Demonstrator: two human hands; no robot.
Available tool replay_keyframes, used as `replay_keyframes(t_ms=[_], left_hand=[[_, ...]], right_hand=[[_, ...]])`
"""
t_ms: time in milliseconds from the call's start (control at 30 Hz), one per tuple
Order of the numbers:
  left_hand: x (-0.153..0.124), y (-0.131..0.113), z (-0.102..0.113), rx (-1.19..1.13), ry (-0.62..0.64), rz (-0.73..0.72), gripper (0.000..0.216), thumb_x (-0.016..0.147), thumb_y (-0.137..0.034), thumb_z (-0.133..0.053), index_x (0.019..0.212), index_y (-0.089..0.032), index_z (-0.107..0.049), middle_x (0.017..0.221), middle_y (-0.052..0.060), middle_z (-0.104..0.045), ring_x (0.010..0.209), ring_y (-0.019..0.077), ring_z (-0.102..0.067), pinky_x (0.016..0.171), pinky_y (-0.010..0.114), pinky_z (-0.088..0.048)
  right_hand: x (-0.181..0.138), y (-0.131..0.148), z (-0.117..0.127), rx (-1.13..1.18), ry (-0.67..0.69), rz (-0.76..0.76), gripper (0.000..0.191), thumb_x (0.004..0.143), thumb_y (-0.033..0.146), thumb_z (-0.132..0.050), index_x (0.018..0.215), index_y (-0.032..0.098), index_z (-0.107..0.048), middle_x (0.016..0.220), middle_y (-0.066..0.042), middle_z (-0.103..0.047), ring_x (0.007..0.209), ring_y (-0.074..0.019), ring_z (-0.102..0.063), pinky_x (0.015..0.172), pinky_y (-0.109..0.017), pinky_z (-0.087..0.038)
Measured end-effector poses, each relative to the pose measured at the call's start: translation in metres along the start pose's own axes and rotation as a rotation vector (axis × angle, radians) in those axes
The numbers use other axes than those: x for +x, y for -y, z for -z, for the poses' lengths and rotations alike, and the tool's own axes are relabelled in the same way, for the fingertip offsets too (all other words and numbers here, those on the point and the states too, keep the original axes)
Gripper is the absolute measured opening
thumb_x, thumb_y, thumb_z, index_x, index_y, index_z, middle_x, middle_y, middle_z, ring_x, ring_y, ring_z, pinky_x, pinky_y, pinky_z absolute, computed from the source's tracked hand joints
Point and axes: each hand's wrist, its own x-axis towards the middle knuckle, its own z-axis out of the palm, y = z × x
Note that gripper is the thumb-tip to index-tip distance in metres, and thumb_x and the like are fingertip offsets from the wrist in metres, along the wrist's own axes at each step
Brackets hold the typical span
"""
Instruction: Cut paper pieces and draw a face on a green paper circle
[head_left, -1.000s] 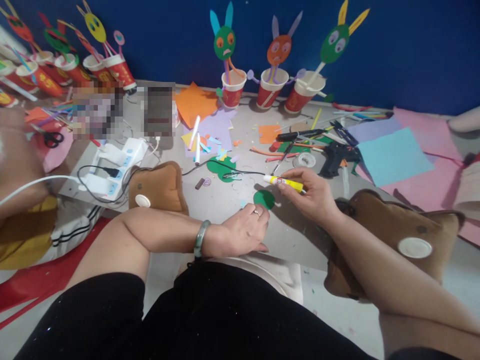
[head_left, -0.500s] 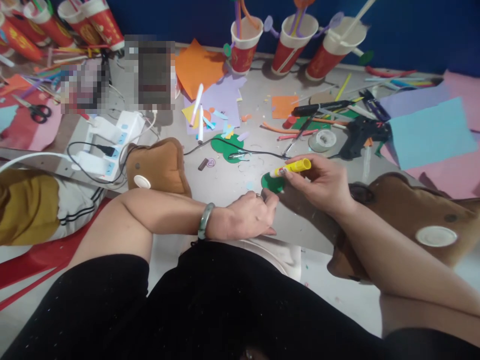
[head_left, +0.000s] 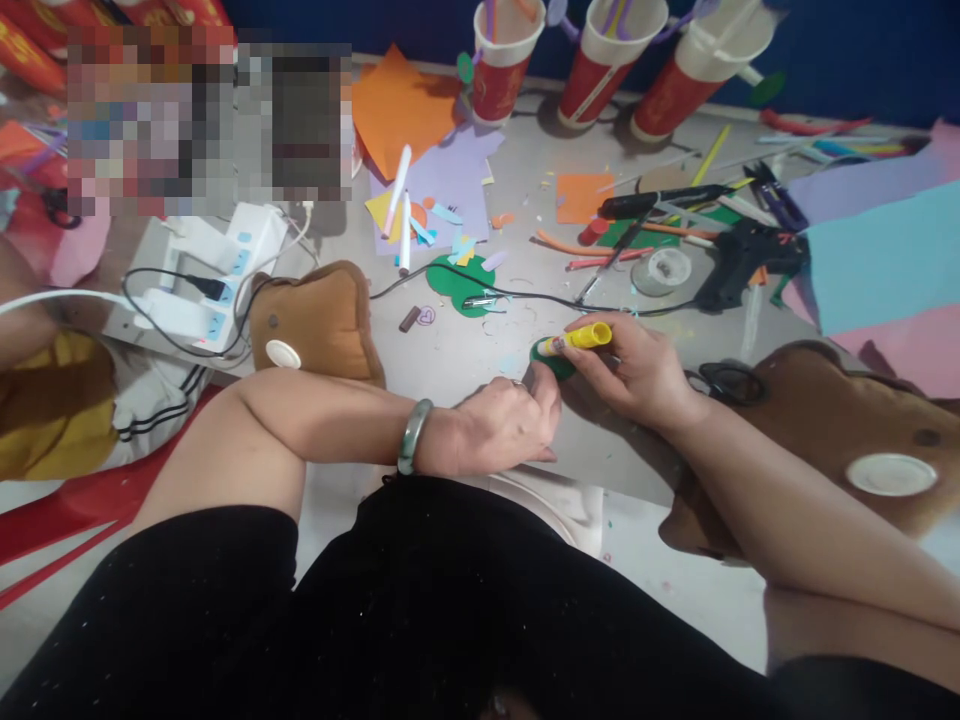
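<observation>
My right hand [head_left: 637,375] grips a yellow glue stick [head_left: 579,338], its tip pressed down on a small green paper circle [head_left: 553,362] lying on the grey floor. My left hand [head_left: 510,425], fingers curled, holds the near edge of that circle down; a grey-green bangle [head_left: 412,437] sits on that wrist. Most of the circle is hidden by both hands.
Three red paper cups [head_left: 507,62] stand at the back wall. Paper scraps, an orange sheet [head_left: 397,105], white sticks, a black glue gun [head_left: 742,262], scissors [head_left: 724,382] and a power strip [head_left: 196,285] lie around. Brown pads [head_left: 319,322] sit left and right. A person's yellow-and-white clothing [head_left: 67,420] is at left.
The camera has tilted down, so the cup figures have left the view. The glue stick swung from flat above the circle to tip-down on it. My left hand closed in on the circle's edge.
</observation>
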Motion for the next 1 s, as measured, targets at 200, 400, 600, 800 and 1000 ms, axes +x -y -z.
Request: replay_keyframes(t_ms=[200, 400, 600, 800, 1000], left_hand=[[-0.0004, 0.0014, 0.0039, -0.002, 0.005, -0.002, 0.082, 0.108, -0.066, -0.050, 0.154, 0.001, -0.062, 0.147, 0.041, -0.064, 0.091, 0.0287, -0.080, 0.069, 0.034, -0.058], [-0.0006, 0.0004, -0.0004, 0.019, -0.020, -0.009, 0.082, 0.109, -0.065, -0.049, 0.151, 0.003, -0.063, 0.145, 0.041, -0.065, 0.091, 0.0286, -0.080, 0.068, 0.034, -0.057], [-0.0001, -0.0016, -0.0043, -0.002, -0.040, 0.014, 0.081, 0.108, -0.067, -0.052, 0.149, 0.002, -0.066, 0.145, 0.041, -0.064, 0.084, 0.0274, -0.078, 0.066, 0.035, -0.055], [-0.0015, 0.0001, 0.0018, 0.013, -0.039, 0.005, 0.082, 0.108, -0.065, -0.052, 0.147, 0.006, -0.067, 0.143, 0.042, -0.066, 0.084, 0.0275, -0.080, 0.067, 0.034, -0.057], [-0.0018, 0.0011, 0.0019, 0.000, -0.042, 0.001, 0.079, 0.108, -0.064, -0.053, 0.145, 0.005, -0.068, 0.142, 0.042, -0.066, 0.085, 0.0281, -0.080, 0.066, 0.034, -0.057]], right_hand=[[0.0005, -0.0023, -0.0023, -0.035, 0.039, 0.104, 0.030, 0.109, 0.054, -0.059, 0.118, 0.026, -0.068, 0.098, -0.007, -0.080, 0.076, -0.0247, -0.075, 0.070, -0.040, -0.061], [-0.0012, -0.0026, -0.0029, -0.069, 0.009, 0.148, 0.027, 0.109, 0.047, -0.060, 0.119, 0.024, -0.068, 0.102, -0.009, -0.082, 0.084, -0.0261, -0.079, 0.075, -0.039, -0.062], [-0.0029, -0.0011, -0.0041, -0.126, 0.025, 0.094, 0.026, 0.111, 0.048, -0.055, 0.118, 0.026, -0.066, 0.107, -0.010, -0.082, 0.090, -0.0272, -0.080, 0.079, -0.040, -0.064], [-0.0048, -0.0014, -0.0034, -0.126, 0.036, 0.096, 0.023, 0.109, 0.046, -0.058, 0.119, 0.026, -0.066, 0.104, -0.008, -0.080, 0.082, -0.0255, -0.077, 0.074, -0.040, -0.061], [-0.0030, 0.0012, -0.0031, -0.156, -0.006, 0.117, 0.021, 0.109, 0.043, -0.057, 0.118, 0.026, -0.065, 0.101, -0.007, -0.080, 0.081, -0.0254, -0.077, 0.072, -0.039, -0.060]])
